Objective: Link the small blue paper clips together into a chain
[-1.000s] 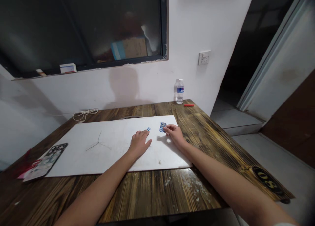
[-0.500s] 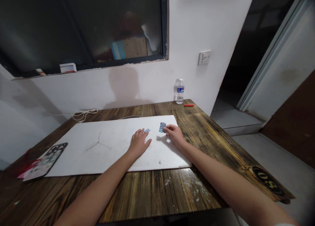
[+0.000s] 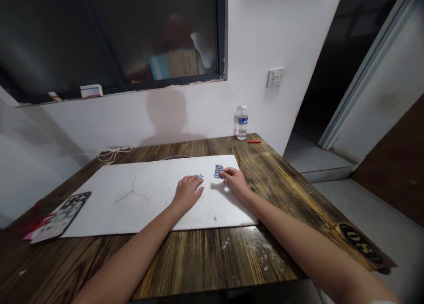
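Blue-and-white cutouts (image 3: 218, 172) are lying on a white board (image 3: 139, 218) between the separated hands: the left hand (image 3: 187, 192) is resting just beside the small cutout (image 3: 200, 176), the right hand (image 3: 233, 181) touching the larger one.

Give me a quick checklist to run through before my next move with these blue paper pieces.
Left hand next to the small blue-and-white paper piece: ok, fingertips right beside it.
Right hand at the larger blue-and-white paper piece: ok, fingertips at its edge.
Either piece actually gripped: cannot tell.
White board lying flat on the wooden table: ok.
Water bottle upright, away from both hands: ok.
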{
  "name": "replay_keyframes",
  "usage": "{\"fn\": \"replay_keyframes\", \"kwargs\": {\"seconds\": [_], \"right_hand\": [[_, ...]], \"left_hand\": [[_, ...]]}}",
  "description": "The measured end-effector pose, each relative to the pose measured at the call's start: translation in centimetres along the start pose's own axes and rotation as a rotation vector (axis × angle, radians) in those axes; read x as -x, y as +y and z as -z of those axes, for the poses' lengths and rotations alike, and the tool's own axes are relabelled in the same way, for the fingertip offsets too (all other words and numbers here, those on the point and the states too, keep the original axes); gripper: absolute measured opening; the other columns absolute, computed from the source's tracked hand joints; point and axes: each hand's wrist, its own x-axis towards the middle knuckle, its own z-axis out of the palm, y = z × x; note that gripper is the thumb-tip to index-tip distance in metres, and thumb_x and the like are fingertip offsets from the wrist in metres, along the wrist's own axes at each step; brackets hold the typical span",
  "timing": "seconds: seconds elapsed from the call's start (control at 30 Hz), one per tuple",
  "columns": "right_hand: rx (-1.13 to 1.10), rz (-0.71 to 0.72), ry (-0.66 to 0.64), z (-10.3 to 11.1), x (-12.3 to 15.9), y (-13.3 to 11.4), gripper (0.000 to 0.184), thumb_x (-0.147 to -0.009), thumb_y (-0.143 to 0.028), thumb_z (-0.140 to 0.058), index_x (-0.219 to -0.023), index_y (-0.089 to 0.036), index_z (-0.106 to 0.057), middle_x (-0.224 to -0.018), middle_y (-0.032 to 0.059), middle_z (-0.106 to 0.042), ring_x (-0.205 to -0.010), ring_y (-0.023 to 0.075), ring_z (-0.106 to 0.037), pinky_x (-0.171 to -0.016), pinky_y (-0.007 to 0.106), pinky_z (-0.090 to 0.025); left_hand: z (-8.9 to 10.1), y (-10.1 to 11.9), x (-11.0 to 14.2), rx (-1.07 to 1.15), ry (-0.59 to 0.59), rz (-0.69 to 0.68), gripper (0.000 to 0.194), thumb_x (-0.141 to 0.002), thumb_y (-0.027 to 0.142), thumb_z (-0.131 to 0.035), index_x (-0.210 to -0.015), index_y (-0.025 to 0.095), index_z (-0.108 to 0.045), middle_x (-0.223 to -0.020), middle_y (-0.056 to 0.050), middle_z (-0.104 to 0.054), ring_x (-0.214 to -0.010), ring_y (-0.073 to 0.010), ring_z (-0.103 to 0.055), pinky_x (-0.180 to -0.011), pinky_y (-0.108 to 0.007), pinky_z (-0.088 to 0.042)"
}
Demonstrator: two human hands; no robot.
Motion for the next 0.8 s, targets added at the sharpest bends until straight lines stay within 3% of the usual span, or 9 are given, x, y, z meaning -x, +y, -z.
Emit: {"fn": "replay_keyframes", "kwargs": {"seconds": [0.23,0.53,0.67,0.8], "right_hand": [[0.005,0.008,-0.003,-0.11,0.11,-0.22,0.029,-0.059,-0.042,-0.076,-0.064,-0.017,-0.063,-0.056,-0.0018,-0.058,-0.047,0.0099,-0.046,-0.05,0.025,-0.036],[0.07,0.01,-0.005,-0.17,0.3,-0.6,0.032,-0.059,-0.046,-0.075,-0.065,-0.017,-0.063,-0.055,-0.001,-0.058,-0.048,0.0107,-0.046,-0.05,0.025,-0.037],[0.058,0.014,-0.008,-0.16,0.33,-0.5,0.03,-0.06,-0.044,-0.075,-0.065,-0.017,-0.063,-0.055,-0.0015,-0.058,-0.048,0.0105,-0.046,-0.051,0.025,-0.036],[0.034,0.01,-0.01,-0.14,0.26,-0.31,0.03,-0.06,-0.044,-0.075,-0.066,-0.017,-0.064,-0.055,-0.0018,-0.058,-0.047,0.0101,-0.045,-0.05,0.025,-0.036]], "left_hand": [[0.94,0.6,0.03,0.047,0.016,-0.049,0.012,-0.083,0.025,-0.054,-0.089,0.023,-0.065,-0.099,-0.004,-0.068,-0.099,-0.0223,-0.056,-0.09,-0.038,-0.038],[1.06,0.65,-0.03,0.105,-0.006,-0.146,0.012,-0.083,0.029,-0.057,-0.08,0.021,-0.066,-0.083,-0.004,-0.068,-0.086,-0.0207,-0.058,-0.085,-0.037,-0.039],[1.09,0.9,0.06,0.105,0.0,-0.167,0.013,-0.082,0.033,-0.06,-0.086,0.021,-0.065,-0.085,-0.004,-0.066,-0.086,-0.0205,-0.058,-0.082,-0.036,-0.039],[0.97,1.0,0.2,0.024,0.02,-0.105,0.029,-0.079,0.04,-0.064,-0.101,0.021,-0.064,-0.1,-0.006,-0.064,-0.096,-0.0234,-0.054,-0.083,-0.037,-0.039]]}}
